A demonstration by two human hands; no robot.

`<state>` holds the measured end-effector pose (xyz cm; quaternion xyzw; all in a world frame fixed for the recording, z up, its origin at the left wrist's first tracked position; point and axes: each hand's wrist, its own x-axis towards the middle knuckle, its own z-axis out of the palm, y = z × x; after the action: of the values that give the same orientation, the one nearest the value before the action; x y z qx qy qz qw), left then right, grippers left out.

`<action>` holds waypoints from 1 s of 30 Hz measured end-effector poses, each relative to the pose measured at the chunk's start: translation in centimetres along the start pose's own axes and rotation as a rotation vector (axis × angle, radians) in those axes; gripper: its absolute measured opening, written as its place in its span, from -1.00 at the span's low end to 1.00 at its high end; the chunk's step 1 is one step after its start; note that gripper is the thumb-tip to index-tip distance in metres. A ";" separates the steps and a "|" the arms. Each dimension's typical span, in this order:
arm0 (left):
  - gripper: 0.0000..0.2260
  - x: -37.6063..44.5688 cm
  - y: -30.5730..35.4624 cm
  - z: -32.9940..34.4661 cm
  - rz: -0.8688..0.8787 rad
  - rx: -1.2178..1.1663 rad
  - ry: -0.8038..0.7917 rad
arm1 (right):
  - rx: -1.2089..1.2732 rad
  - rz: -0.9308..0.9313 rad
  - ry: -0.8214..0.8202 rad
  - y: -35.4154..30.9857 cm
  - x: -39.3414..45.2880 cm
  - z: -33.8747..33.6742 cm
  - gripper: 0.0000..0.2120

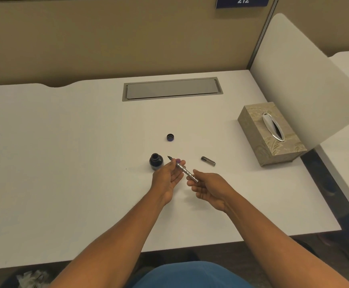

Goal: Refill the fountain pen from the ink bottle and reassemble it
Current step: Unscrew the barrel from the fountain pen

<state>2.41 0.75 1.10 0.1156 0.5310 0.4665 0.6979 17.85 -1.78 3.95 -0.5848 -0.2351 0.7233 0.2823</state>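
Observation:
Both hands hold a silver fountain pen [185, 169] above the white desk [65, 142], its dark nib pointing up-left. My left hand [167, 175] pinches the pen near the nib end. My right hand [206, 187] grips its rear end. The open ink bottle [156, 161], dark and round, stands just left of my left hand. Its black lid [170, 137] lies farther back on the desk. A short dark pen cap [208, 161] lies to the right of the hands.
A patterned beige tissue box [271, 134] sits at the right of the desk. A grey cable hatch [172, 88] is set into the desk near the back. A white divider panel [298, 80] rises on the right side.

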 end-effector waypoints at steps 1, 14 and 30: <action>-0.85 0.0 0.0 0.0 0.000 -0.001 -0.003 | -0.005 -0.006 0.005 0.0 0.1 0.1 -0.75; -0.84 -0.2 0.3 -0.4 0.018 0.019 -0.002 | 0.023 0.018 -0.011 -0.2 0.3 1.0 -0.74; -0.83 -0.3 0.5 -0.6 0.010 0.056 0.005 | -0.171 -0.119 0.051 0.3 0.2 1.2 -0.80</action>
<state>1.67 0.63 1.36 0.1366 0.5450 0.4553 0.6906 16.61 -1.85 3.90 -0.6098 -0.3228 0.6675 0.2798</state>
